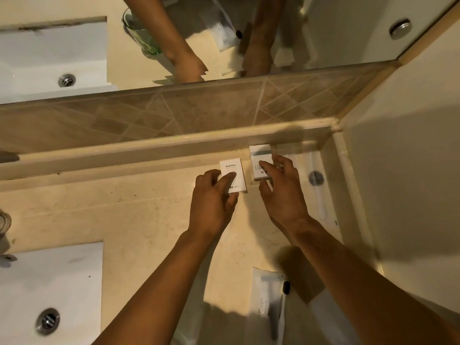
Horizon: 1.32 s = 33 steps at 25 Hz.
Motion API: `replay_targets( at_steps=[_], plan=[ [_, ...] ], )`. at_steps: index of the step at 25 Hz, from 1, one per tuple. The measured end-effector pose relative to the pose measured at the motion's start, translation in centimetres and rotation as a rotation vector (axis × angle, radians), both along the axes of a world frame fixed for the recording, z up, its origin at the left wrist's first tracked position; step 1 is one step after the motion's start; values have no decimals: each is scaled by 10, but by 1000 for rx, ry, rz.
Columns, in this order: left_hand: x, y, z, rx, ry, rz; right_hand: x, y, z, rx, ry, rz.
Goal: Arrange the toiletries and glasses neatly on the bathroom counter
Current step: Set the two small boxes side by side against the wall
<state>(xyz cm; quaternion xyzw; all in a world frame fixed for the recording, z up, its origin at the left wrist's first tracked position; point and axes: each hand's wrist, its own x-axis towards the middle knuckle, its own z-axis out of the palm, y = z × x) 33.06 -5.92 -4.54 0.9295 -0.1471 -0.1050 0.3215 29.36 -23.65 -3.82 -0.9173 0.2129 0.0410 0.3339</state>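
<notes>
Two small white toiletry boxes lie on the beige counter [139,212] near the back ledge. The box printed "HOTEL" [232,168] is under my left hand [214,197], whose fingers grip its lower edge. A second white box [260,161] sits just to its right against the ledge; my right hand [281,190] touches its top with a fingertip and its lower edge with the thumb. A wrapped toothbrush with a black head [283,305] lies at the counter's near edge. A green drinking glass [139,33] shows only in the mirror.
A white sink basin [49,282] with a metal drain fills the lower left. A tiled backsplash [174,113] and a mirror [336,33] rise behind the ledge. A side wall [410,170] closes the right. A clear wrapped item [321,195] lies along that wall.
</notes>
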Motion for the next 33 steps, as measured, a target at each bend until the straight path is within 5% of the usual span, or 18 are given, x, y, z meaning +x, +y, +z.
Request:
replay_targets(
  at_steps=[33],
  plan=[
    [22, -25, -10, 47, -73, -23, 8, -3, -9, 77, -82, -69]
  ],
)
